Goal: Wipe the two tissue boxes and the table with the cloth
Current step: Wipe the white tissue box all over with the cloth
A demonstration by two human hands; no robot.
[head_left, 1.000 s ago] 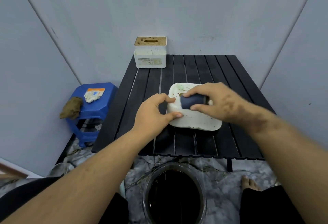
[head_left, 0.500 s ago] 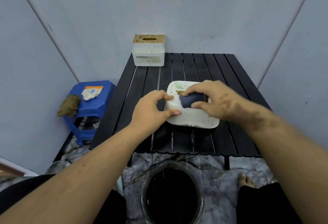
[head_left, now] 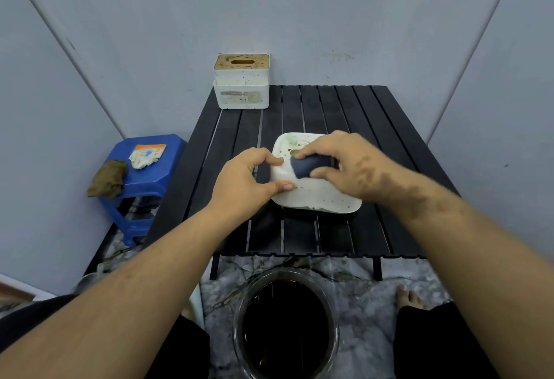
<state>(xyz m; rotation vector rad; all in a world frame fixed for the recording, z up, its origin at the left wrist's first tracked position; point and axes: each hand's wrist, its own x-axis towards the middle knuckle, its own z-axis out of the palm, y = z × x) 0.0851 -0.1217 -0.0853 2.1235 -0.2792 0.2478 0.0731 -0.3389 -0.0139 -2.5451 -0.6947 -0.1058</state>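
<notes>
A white, speckled tissue box (head_left: pixel 311 195) lies in the middle of the black slatted table (head_left: pixel 302 234). My left hand (head_left: pixel 244 182) grips its left edge between thumb and fingers. My right hand (head_left: pixel 344 165) holds a folded dark blue cloth (head_left: pixel 307 165) pressed on the box's top near its opening. A second white tissue box (head_left: pixel 241 84) with a stained brown lid stands at the table's far left corner.
A blue plastic stool (head_left: pixel 144 177) left of the table carries a brown rag (head_left: pixel 108 179) and a small packet (head_left: pixel 147 155). A dark round bin (head_left: pixel 286 324) stands on the floor just before the table. Grey walls close in on three sides.
The cloth in my right hand has slid a little toward the left over the box top. My left hand keeps its grip on the box's edge.
</notes>
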